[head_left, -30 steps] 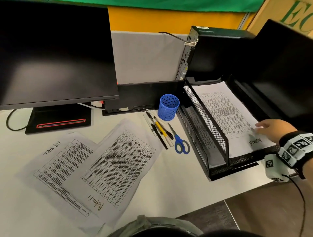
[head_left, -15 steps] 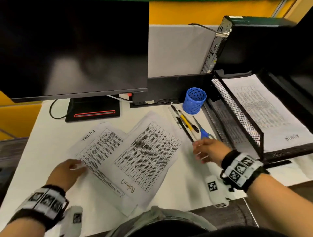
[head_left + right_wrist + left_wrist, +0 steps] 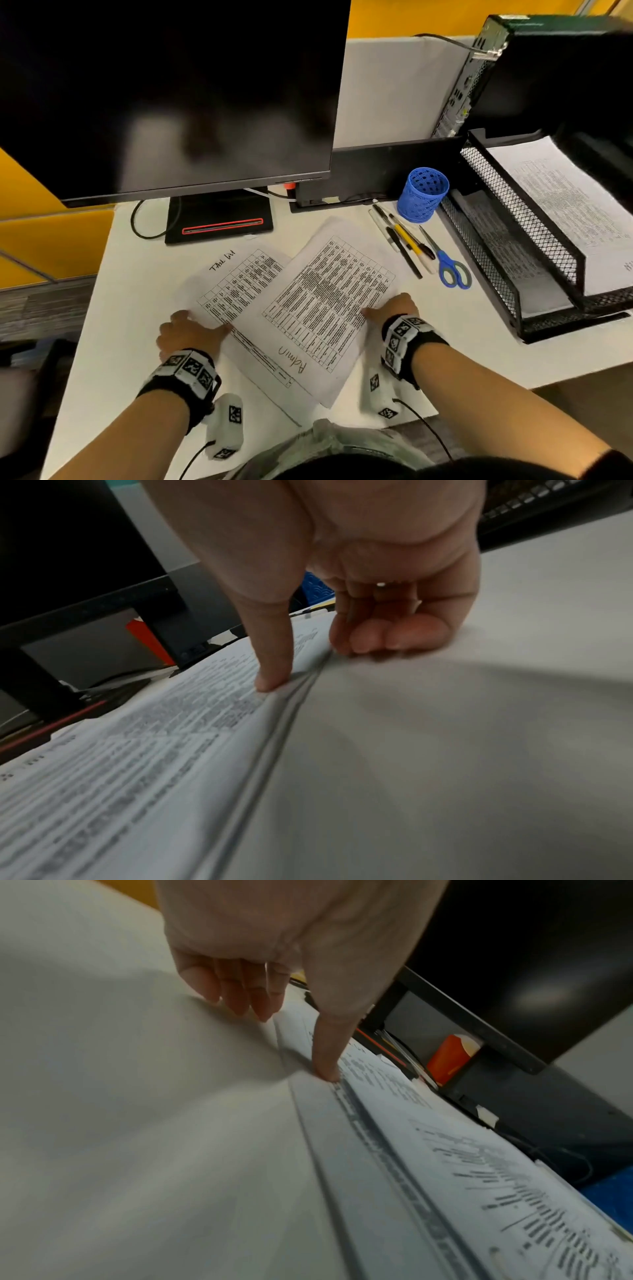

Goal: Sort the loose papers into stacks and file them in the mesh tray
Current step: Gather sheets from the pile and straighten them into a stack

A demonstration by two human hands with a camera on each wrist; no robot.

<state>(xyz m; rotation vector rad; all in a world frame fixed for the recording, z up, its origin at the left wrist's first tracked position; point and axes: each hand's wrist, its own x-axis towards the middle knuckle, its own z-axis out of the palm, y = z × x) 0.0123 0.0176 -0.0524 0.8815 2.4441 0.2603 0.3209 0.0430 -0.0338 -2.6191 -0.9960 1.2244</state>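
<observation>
Two printed sheets overlap on the white desk. The sheet marked "Admin" lies on top, and the "Task list" sheet sticks out from under it at the left. My left hand presses its thumb on the Task list sheet, fingertips down beside it. My right hand pinches the Admin papers' right edge, thumb on top and curled fingers at the rim. The black mesh tray stands at the right with a printed sheet in its top tier.
A blue pen cup, several pens and blue scissors lie between the papers and the tray. A dark monitor on its stand fills the back. A computer case stands behind the tray.
My right hand left the tray's top sheet and came left to the Admin papers' edge. My left hand came into view and settled on the Task list sheet.
</observation>
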